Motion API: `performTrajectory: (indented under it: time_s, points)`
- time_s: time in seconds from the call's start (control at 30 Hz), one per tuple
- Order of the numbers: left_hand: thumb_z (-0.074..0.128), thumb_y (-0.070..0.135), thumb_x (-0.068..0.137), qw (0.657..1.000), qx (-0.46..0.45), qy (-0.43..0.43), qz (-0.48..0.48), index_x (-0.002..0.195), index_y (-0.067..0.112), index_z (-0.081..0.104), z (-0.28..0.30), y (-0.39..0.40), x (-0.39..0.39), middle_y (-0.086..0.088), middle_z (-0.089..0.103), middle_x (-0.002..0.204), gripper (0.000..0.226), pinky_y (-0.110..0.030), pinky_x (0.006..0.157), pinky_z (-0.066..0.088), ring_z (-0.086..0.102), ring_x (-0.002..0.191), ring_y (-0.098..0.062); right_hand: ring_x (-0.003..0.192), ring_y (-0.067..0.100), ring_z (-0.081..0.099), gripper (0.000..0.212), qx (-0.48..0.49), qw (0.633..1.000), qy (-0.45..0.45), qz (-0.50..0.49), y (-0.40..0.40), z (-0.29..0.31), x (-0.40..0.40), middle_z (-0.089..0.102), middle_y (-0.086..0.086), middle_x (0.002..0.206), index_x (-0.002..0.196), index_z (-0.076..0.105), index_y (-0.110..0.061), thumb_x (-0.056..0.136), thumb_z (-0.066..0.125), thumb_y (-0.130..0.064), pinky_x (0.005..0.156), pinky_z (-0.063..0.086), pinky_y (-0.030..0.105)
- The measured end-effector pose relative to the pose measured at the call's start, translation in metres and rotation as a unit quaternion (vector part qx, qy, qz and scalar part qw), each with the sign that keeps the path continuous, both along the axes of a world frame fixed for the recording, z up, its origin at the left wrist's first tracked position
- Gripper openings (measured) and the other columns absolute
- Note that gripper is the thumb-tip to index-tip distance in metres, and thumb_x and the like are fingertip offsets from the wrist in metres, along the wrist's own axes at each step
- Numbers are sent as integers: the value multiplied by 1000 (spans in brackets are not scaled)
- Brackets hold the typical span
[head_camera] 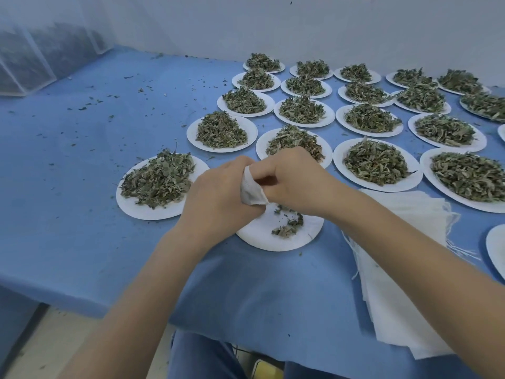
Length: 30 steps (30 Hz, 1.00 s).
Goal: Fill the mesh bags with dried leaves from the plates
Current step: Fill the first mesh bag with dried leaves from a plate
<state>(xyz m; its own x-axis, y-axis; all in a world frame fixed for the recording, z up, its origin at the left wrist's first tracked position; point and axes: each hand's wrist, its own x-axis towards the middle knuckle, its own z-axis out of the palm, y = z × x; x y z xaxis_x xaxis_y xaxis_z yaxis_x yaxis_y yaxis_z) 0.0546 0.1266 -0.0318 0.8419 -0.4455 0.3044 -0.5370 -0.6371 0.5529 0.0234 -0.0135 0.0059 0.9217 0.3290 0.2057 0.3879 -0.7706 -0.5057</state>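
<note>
1. the left hand grips a small white mesh bag, its fingers curled round the bag's left side.
2. the right hand pinches the same bag from the right, thumb and fingers closed on its upper edge; the two hands meet over the bag.
3. the bag is held in the air just above a white plate near the front edge of the tabletop; this plate carries only a small remnant of dried leaves.
4. just left of the hands sits a full plate of leaves; more heaped plates stand in rows behind and to the right, reaching back towards the wall.
5. under the right forearm lies a stack of flat white mesh bags with loose strings at its edge.
6. the tabletop is covered in blue cloth strewn with leaf crumbs.
7. at the far left stands a clear bin holding dark material.
</note>
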Motion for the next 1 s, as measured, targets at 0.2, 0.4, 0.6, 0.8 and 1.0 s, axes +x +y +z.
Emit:
performTrajectory:
  time_s: [0.2,0.4,0.6,0.8,1.0]
  points:
    - [67,37,60,1000,19,-17,-9,101,28,53,3,5,2,9,60,81,44,-35,65,47,55,76,-18,56,5,46,15,26,997,62,41,-14,6,-5,56,-12,61,89,73,-16,88,60,-9,58,39,16]
    - [69,34,64,996,84,-25,11,101,27,52,-1,19,10,13,49,71,42,-30,58,38,50,72,-19,73,-2,62,27,118,990,-18,-77,-39,-4,-9,71,-10,87,92,74,-25,86,61,-2,73,49,12]
    - [68,30,65,994,105,-19,13,102,29,50,-4,17,11,18,42,69,41,-29,61,34,46,75,-20,112,24,48,50,-204,966,122,-101,-38,-40,8,43,6,127,130,54,-19,87,45,6,93,43,35]
    - [67,28,64,998,64,-16,22,95,30,51,-2,24,15,11,53,74,35,-32,60,42,52,75,-21,101,20,53,50,-171,979,95,-64,-36,-38,6,49,-1,103,118,61,-19,82,44,11,89,44,36]
    - [65,36,62,998,31,-20,46,87,31,50,-1,31,18,8,59,76,30,-38,64,48,55,74,-19,135,16,32,63,-214,975,49,37,-17,-42,23,30,-1,152,140,43,-16,84,41,12,103,31,28]
